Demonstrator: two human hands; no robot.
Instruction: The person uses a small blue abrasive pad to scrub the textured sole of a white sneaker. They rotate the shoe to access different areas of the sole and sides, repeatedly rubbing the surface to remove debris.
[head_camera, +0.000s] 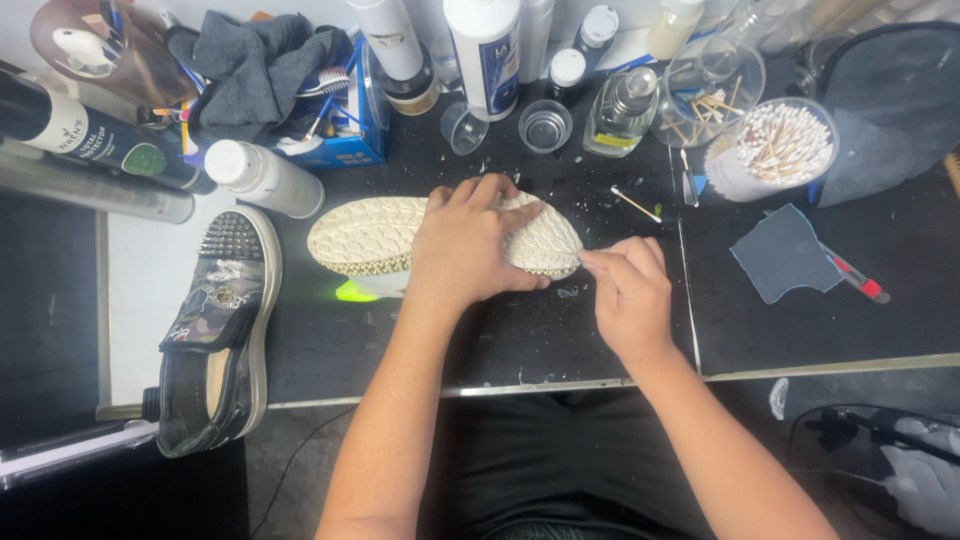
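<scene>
A cream shoe (380, 238) lies upside down in the middle of the black surface (800, 320), with its bumpy sole facing up. The left hand (468, 245) lies flat on top of it, fingers (490, 195) close together and curled over the far edge, holding it down. The right hand (628, 290) is at the toe end. Its fingers (598, 263) are pressed together in a pinch right at the sole's tip, but what they pinch is too small to see.

At the back stand tall white bottles (484, 50) with dark labels and a small clear glass bottle (620, 112) with a yellow label. A round tub of cotton swabs (778, 148) stands to the right. A blue box (345, 135) at the back left holds a grey cloth (255, 65) and brushes. A white bottle (262, 178) and a dark tube (95, 135) with a green spot lie on their sides at the left.

A dark shoe (220, 330) with spikes on the toe lies on a white part of the surface. A grey-blue patch (783, 255) and a red and black tool (856, 278) lie to the right. White crumbs dot the black top.
</scene>
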